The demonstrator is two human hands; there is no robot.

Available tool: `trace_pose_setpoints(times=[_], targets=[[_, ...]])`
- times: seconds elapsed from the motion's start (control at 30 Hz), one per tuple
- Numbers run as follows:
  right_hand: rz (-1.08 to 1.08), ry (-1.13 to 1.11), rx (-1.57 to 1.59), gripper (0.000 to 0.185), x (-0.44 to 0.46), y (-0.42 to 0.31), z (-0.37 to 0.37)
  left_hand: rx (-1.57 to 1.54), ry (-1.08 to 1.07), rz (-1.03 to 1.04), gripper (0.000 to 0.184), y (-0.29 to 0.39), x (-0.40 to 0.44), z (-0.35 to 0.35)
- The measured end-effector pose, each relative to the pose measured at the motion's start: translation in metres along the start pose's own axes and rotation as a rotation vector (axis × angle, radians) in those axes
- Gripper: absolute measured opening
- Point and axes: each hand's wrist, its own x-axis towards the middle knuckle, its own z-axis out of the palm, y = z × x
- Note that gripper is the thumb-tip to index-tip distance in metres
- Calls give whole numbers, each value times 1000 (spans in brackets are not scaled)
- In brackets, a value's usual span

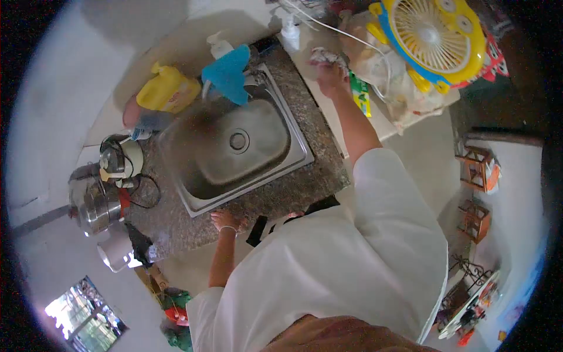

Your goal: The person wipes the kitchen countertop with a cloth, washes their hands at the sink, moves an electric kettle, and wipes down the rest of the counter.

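Observation:
My left hand (225,220) rests on the speckled stone counter (264,202) at its front edge, just below the sink, with its fingers laid out and nothing in them. Out to the upper right, my right hand (332,79) is closed on a crumpled whitish-pink cloth (326,57), against a pale surface beside the counter. The fingers there are small and partly blurred. A green and yellow packet (360,97) lies right beside that hand. Between my hands is the steel sink (296,132), with a blue cloth (229,73) hanging over its tap.
A yellow jug (167,89) and a white pump bottle (218,46) stand behind the sink. At the left are a corded appliance (124,158) and a steel pot (94,202). A yellow-blue fan (431,38), plastic bags (404,97) and a white bottle (290,32) are at the upper right.

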Motion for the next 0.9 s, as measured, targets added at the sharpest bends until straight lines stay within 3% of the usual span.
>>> trace_pose_setpoints(times=[0.1,0.2,0.27,0.3,0.4,0.47,0.53,0.6,0.7,0.77,0.83,0.9], targets=[[-19,-127,-21,55,-53,4,-18,-14,32,-12,118,-3,18,15],[-10,-49,83,58,-101,24,8,-171,71,-95,117,-10,51,40],[-28,-48,96,59,-137,36,13,-186,64,-89,116,-9,52,36],[-38,-47,104,59,-155,41,13,-70,38,-47,116,-1,-2,-8],[-75,-76,56,58,-206,46,-8,13,206,-43,63,-1,5,1],[-55,-107,69,56,-219,49,-15,87,195,140,61,-5,-6,-10],[-10,-47,161,52,-215,56,-15,61,143,162,75,-6,-7,-15],[61,96,328,48,-197,70,-11,-71,47,30,105,-3,10,-2],[350,314,276,44,-164,85,-10,-52,177,-11,82,4,-19,-12],[471,169,309,44,-135,87,-12,-33,266,-45,67,10,-43,-24],[520,19,283,50,-112,77,-25,-50,212,-13,77,3,-25,-16],[373,52,289,53,-80,67,-15,-114,13,90,111,-10,27,8]])
